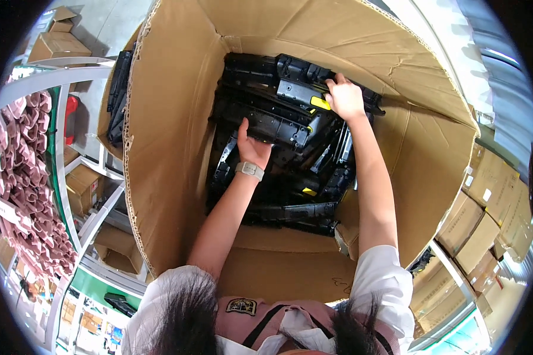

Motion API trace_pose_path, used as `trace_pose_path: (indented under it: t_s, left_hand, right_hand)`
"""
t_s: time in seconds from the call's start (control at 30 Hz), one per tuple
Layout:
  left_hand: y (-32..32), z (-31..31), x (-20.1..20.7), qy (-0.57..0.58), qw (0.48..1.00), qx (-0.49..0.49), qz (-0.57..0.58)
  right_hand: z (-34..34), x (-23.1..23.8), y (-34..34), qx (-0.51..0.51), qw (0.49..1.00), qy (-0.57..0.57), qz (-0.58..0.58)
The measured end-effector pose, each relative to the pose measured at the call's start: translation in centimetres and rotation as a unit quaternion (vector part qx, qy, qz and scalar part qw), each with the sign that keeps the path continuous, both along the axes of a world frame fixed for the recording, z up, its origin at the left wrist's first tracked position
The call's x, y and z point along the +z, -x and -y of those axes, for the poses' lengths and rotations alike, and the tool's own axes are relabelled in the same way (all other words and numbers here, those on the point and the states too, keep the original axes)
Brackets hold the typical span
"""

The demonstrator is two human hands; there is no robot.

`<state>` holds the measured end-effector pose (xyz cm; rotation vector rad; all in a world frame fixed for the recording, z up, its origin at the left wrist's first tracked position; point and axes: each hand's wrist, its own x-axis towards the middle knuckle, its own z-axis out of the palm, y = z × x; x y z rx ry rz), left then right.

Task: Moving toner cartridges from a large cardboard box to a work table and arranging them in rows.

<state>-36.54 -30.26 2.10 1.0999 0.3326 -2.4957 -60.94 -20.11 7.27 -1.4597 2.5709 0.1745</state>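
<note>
Inside the cardboard box (172, 118), both hands' fingers clamp one ribbed black plastic part (278, 121).

matt brown cardboard box (172, 118); black parts (272, 127) prob. plastic, slightly glossy.

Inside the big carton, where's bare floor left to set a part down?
Bare cardboard shows along the near wall of the carton, below the black plastic parts. The far half is crowded, where the left hand and right hand rest on the top part.

Plastic parts (278, 127) lie in the carton (172, 118), shelving (71, 177) left of it.
</note>
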Motion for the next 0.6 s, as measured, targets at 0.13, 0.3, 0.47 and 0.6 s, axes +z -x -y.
trace_pose_path:
  t_s: [0.13, 0.3, 0.47, 0.6]
  left_hand:
    - [0.3, 0.4, 0.2, 0.015, 0.999, -0.016, 0.023]
    - [0.5, 0.4, 0.4, 0.028, 0.996, -0.063, 0.052]
    - [0.5, 0.4, 1.0, 0.021, 0.999, -0.032, 0.038]
    - [-0.4, 0.3, -0.3, 0.013, 0.999, 0.008, -0.052]
  right_hand:
    - [1.1, 0.9, -1.4, 0.038, 0.999, 0.016, -0.019]
    - [5.3, 3.9, -5.6, 0.037, 0.997, 0.074, 0.013]
    - [10.1, 3.5, -11.9, 0.082, 0.996, 0.001, 0.028]
    - [11.7, 2.3, -13.8, 0.034, 0.95, 0.211, 0.228]
